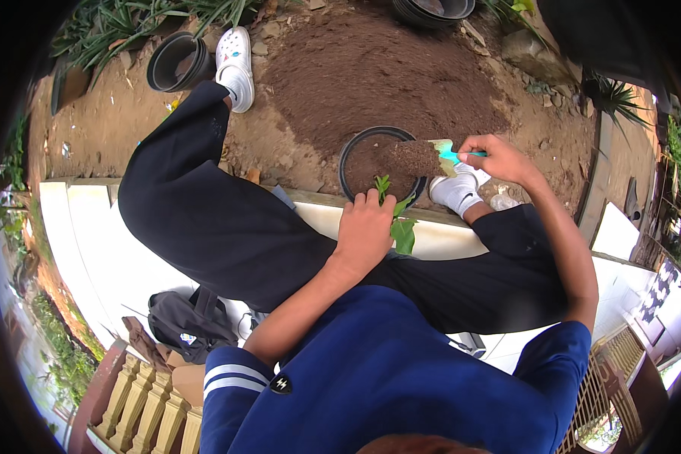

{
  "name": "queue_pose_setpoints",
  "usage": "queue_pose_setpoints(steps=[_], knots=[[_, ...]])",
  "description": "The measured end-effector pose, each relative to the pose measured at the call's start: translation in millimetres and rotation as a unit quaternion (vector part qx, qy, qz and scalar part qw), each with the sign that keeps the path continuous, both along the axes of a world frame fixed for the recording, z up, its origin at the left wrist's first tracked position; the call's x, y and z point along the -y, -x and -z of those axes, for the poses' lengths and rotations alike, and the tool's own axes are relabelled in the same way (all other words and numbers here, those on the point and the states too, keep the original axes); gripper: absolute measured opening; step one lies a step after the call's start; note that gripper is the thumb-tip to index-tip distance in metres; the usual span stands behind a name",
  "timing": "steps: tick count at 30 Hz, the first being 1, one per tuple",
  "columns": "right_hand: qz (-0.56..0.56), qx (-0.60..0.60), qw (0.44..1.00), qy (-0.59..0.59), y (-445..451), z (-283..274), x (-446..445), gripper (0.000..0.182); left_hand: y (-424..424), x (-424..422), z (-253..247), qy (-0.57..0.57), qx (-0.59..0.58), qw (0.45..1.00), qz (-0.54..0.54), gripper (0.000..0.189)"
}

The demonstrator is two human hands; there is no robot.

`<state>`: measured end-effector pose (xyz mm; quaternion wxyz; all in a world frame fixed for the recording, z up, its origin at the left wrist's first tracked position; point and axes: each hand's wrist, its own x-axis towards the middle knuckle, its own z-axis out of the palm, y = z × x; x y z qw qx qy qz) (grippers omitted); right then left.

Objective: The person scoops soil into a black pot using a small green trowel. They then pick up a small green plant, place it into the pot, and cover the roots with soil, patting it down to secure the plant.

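A black plastic plant pot [346, 170] stands before me between my shoes, with brown soil inside it. My right hand [496, 156] grips the turquoise handle of a hand trowel [445, 153]. Loose soil [414, 159] is heaped on its blade, which extends over the pot's right side. At the near rim, my left hand [369, 224] is closed around a leafy green plant [404, 234]. Leaves stick out past the fingers, and the hand hides the stem.
Beyond the pot spreads a broad mound of dark soil [374, 74]. Stacked black pots stand at the far left [176, 62] and far edge [434, 11]. A rock [536, 54] lies at the upper right. I sit on a white tiled ledge [142, 244], with a black bag [190, 326] at left.
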<state>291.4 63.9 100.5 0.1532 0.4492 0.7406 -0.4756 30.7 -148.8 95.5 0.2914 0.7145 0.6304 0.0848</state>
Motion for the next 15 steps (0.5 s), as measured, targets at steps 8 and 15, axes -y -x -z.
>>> queue_pose_setpoints(steps=[8, 15], knots=[[-0.047, 0.094, 0.994, 0.022, 40, -33, 29, 0.035, -1, 3, 0, 0.004, -0.01, 1.0, 0.008, 0.041], [-0.091, 0.091, 0.991, -0.023, 48, -65, 31, 0.032, 0, 2, -2, 0.003, -0.016, 1.0, 0.002, 0.04]])
